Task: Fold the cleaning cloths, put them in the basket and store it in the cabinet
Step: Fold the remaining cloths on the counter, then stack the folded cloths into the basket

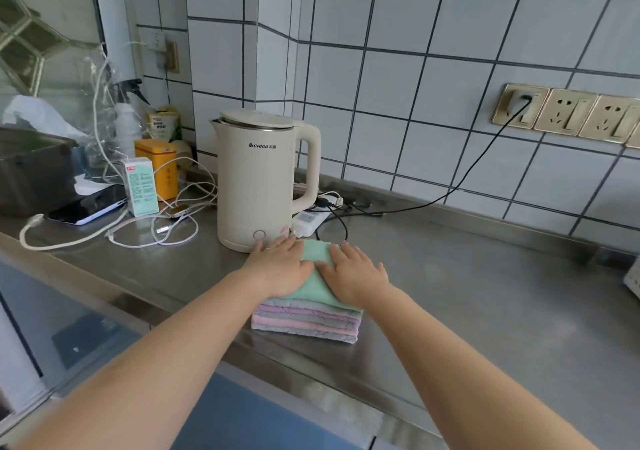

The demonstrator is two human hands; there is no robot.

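Steel counter (467,293) under a white tiled wall; kettle (263,179) stands just beyond the work. Stack of folded cloths (308,321) sits near the front edge, green cloth (317,266) on top. Left hand (277,269) and right hand (353,273) lie flat on it, fingers straight, pressing, gripping nothing. Cloths look soft, light, likely to slump; best lifted from both sides, low down. No basket clearly in view.

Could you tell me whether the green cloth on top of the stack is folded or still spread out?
Folded. The green cloth lies as a compact pad matching the stack, with both hands pressing it flat.
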